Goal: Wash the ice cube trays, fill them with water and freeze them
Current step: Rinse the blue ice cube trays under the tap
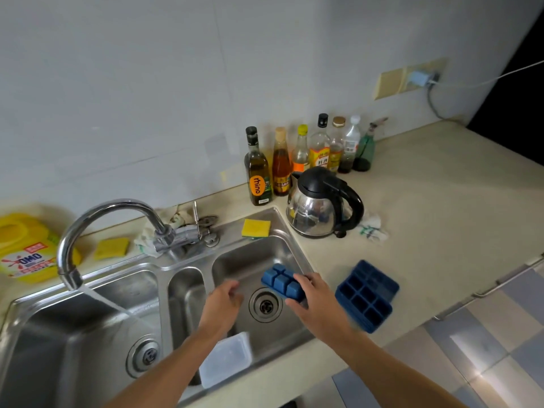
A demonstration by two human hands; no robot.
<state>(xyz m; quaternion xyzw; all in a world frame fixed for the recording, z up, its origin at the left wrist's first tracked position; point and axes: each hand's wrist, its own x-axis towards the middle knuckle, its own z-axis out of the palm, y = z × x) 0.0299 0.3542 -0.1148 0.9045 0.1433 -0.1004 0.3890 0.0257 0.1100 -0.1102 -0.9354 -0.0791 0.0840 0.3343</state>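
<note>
Well, the sink [59, 348] takes running water from the tap [97, 213] in its left basin, while the work sits over the right one. A spare tray [366, 295] lies cups-up on the counter [426, 225], just beside the sink. The right hand [316, 298] grips the tray [281, 279] by its near end, upturned above the drain. The left hand [222, 301], loosely curled and holding nothing, hovers beside it. Best, I judge, to steady the free end, carry the tray under the stream and flush each cup. The sponge [256, 228] sits near.
</note>
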